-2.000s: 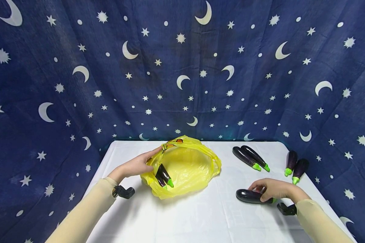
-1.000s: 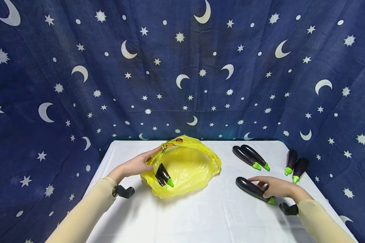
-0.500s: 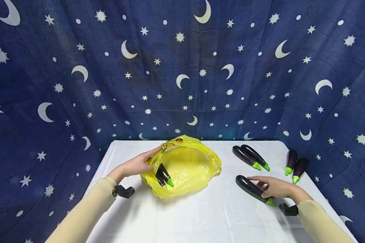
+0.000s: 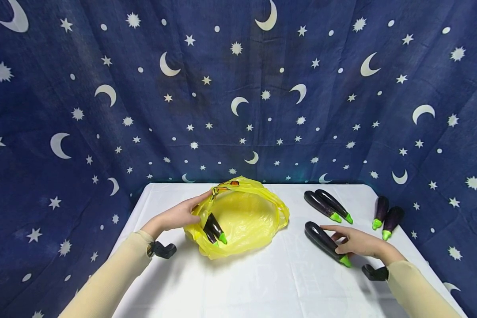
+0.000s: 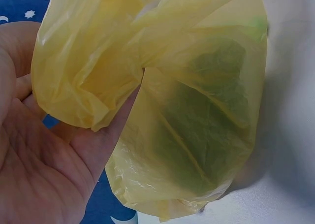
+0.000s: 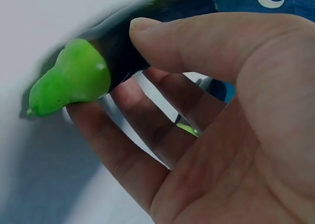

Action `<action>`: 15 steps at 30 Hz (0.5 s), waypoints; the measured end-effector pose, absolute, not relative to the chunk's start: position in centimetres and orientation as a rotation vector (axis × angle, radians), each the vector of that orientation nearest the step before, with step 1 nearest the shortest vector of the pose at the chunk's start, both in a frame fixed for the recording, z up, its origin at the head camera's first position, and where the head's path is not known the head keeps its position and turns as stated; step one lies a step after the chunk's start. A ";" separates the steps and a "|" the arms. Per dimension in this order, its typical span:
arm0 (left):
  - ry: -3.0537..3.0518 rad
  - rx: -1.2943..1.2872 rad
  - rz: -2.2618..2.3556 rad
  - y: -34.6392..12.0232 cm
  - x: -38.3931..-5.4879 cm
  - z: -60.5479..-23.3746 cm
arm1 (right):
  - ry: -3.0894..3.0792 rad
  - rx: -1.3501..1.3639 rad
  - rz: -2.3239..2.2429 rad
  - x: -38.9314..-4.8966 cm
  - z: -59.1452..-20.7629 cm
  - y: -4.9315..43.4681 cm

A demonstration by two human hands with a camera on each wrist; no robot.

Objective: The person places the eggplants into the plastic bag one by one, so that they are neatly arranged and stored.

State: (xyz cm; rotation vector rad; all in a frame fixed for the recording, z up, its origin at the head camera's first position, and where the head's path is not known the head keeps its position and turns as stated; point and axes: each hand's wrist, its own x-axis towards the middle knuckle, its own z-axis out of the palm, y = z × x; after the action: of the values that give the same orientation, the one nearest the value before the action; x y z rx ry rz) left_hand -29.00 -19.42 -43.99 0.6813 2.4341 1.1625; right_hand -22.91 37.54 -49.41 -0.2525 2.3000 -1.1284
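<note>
A yellow plastic bag (image 4: 254, 221) lies with its mouth facing me, and two eggplants (image 4: 214, 229) show inside at its left. My left hand (image 4: 179, 216) holds the bag's left edge. In the left wrist view, the thumb goes behind the yellow film (image 5: 88, 56), and the eggplants show as dark shapes through it. At the right, my right hand (image 4: 361, 242) grips a dark eggplant (image 4: 322, 240) near its green stem end. In the right wrist view, the thumb lies on top of this eggplant (image 6: 130, 51) with the fingertips under it.
Two more eggplants (image 4: 327, 206) lie side by side behind my right hand. Another pair (image 4: 387, 216) rests at the table's right edge. Beneath everything is a white-covered table (image 4: 238, 291); a blue curtain (image 4: 238, 88) with moons and stars hangs behind.
The eggplant in my right hand has turned from lying nearly sideways to slanting, its far end now pointing away and left. It has shifted slightly left and back. My left hand and the bag stay put.
</note>
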 end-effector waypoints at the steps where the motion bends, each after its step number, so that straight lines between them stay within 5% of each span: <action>1: 2.433 0.685 1.164 -19.4 -29.0 -44.0 | 2.298 -0.260 -1.139 -23.0 -49.4 37.4; 15: 2.429 0.696 1.174 -19.4 -29.0 -44.1 | 2.252 -0.392 -1.261 -24.1 -48.0 34.6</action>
State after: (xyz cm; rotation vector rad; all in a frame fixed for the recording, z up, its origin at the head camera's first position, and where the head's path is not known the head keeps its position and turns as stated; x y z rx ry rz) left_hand -29.01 -19.39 -44.05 0.6965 2.4288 1.1745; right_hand -24.10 34.58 -48.01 -0.3916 2.2521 -1.2614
